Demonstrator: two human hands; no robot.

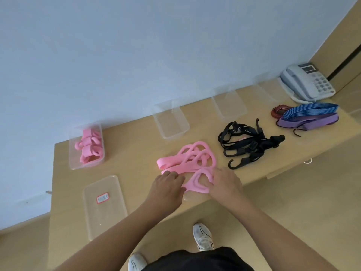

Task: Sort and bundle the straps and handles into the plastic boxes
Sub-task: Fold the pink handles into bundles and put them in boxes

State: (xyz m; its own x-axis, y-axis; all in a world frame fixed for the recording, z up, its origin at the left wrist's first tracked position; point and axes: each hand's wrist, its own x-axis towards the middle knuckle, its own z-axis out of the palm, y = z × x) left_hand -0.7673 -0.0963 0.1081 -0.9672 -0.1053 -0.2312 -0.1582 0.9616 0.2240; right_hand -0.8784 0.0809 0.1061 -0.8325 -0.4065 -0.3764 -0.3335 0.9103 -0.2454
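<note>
Only the head view here. Both hands are on the pink handle [198,183], which sits right at the front edge of the counter [136,153]. The left hand [168,184] has a curled grip on its left side and the right hand [226,182] is closed over its right side, as far as I can tell. My guess is that's to pull it free of the loose pink straps [187,160] just behind it.

The box [87,146] at the back left corner already holds pink bits, so that's likely where these go. A lid [104,204] lies at the front left corner, probably waiting for that box. The empty boxes [171,122] sit along the back edge. The black straps [248,143] and the blue and purple ones [308,116] lie further right in colour piles, not yet boxed
</note>
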